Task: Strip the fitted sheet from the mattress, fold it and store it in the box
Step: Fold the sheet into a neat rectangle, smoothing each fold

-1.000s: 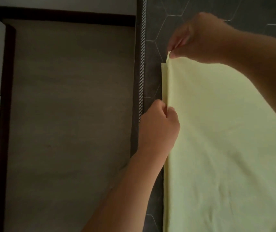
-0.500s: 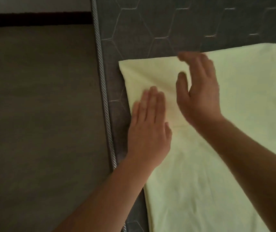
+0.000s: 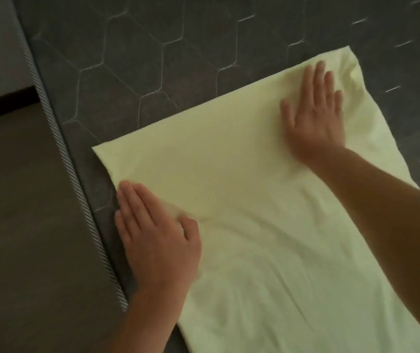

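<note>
Pressing flat, grip released, left hand [image 3: 158,240] and right hand [image 3: 313,118] have spread apart across the sheet [image 3: 242,194].

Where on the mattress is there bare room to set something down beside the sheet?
The widest bare patch is the mattress beyond the sheet's far edge; a smaller one lies past its right corner. The strip by the piped edge is tight, the left hand partly over it. The right hand presses the sheet.

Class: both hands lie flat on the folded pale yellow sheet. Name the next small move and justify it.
Probably sweep the right hand over the puckered far corner of the pale yellow folded sheet while the left hand pins its left edge on the grey quilted mattress; creases show there.
</note>
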